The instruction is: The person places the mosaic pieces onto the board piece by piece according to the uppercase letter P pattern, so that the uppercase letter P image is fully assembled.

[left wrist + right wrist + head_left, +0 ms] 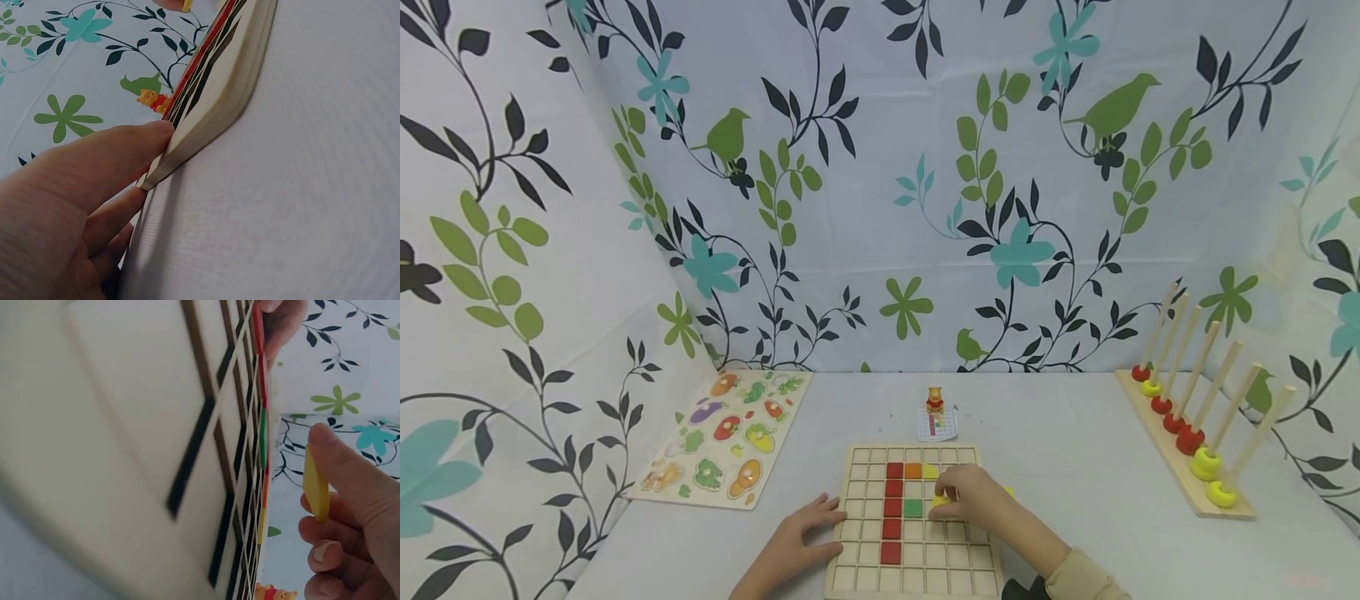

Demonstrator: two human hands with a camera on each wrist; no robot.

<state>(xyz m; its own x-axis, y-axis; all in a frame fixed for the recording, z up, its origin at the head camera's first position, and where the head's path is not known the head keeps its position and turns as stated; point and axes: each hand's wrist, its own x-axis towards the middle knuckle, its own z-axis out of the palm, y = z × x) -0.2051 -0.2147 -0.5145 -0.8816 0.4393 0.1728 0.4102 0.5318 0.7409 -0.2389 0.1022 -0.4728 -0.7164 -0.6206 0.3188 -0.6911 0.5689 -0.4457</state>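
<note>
My right hand [973,496] pinches a yellow square tile [317,484] between thumb and fingers, over the wooden grid board [913,579]. On the board, several red tiles [891,528] form a column. An orange tile [913,472] and another yellow tile [931,472] sit right of its top; a green tile [912,508] lies lower, beside the column. The left hand [797,537] rests at the board's left edge, its thumb [144,134] and fingertips touching the rim, fingers fairly straight.
Behind the board, a small bear figurine [935,400] stands by a printed grid card [937,427]. A vegetable puzzle board [696,492] lies left. At right stands a wooden peg rack [1180,467] with red and yellow rings. Something yellow [1009,492] peeks from behind my right wrist.
</note>
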